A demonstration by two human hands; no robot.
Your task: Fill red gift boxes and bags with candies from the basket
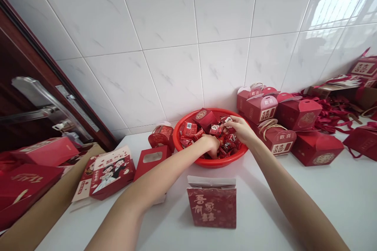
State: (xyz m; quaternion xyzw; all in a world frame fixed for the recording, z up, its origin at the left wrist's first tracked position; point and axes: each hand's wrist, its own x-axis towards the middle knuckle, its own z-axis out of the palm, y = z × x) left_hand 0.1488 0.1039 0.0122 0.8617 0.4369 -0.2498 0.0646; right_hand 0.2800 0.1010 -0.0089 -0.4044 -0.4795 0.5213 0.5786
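Note:
A red plastic basket [216,164] full of small red-wrapped sweets [225,153] stands against the wall. My left hand [212,146] reaches down among the sweets, its fingers curled; whatever they hold is hidden. At the basket's right side, my right hand [239,128] is closed on a small red wrapped packet [226,122] with a white label. Behind my left hand, a larger dark red box [204,119] lies on the sweets. In front of the basket, a red paper gift box [214,208] with pale lettering stands upright, its top flaps apart.
Several red gift boxes [308,113] are grouped right of the basket, some with rope handles. Red ribbons [332,110] lie behind them. To the left are a box with a couple printed on it [113,172], a windowed red box [151,159] and a cardboard carton [55,200] beside the door.

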